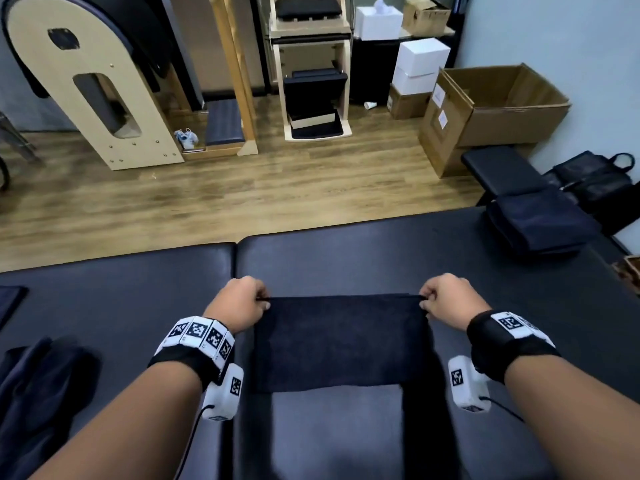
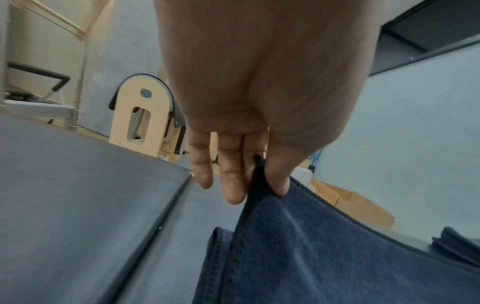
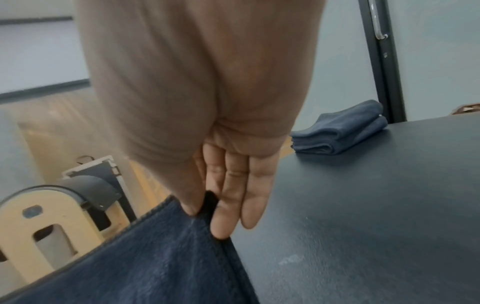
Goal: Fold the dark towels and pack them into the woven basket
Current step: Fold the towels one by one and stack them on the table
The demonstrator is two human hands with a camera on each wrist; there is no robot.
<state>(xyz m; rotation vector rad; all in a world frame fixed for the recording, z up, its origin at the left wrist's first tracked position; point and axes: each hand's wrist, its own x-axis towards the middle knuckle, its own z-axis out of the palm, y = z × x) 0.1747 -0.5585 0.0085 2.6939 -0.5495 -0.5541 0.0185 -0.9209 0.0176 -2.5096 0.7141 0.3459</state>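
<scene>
A dark navy towel (image 1: 341, 341) hangs stretched above the padded table (image 1: 346, 258), held by its two top corners. My left hand (image 1: 242, 301) pinches the left corner between thumb and fingers (image 2: 255, 181). My right hand (image 1: 446, 299) pinches the right corner (image 3: 207, 207) the same way. The towel (image 2: 324, 257) drapes down toward me in both wrist views (image 3: 145, 263). A stack of folded dark towels (image 1: 540, 220) lies at the table's far right corner (image 3: 340, 131). A sliver of the woven basket (image 1: 632, 271) shows at the right edge.
A heap of unfolded dark cloth (image 1: 38, 389) lies on the table at my left. Beyond the table are a wooden floor, an arched wooden frame (image 1: 90, 88), a large open cardboard box (image 1: 491, 109), white boxes (image 1: 419, 64) and a black bench (image 1: 502, 174).
</scene>
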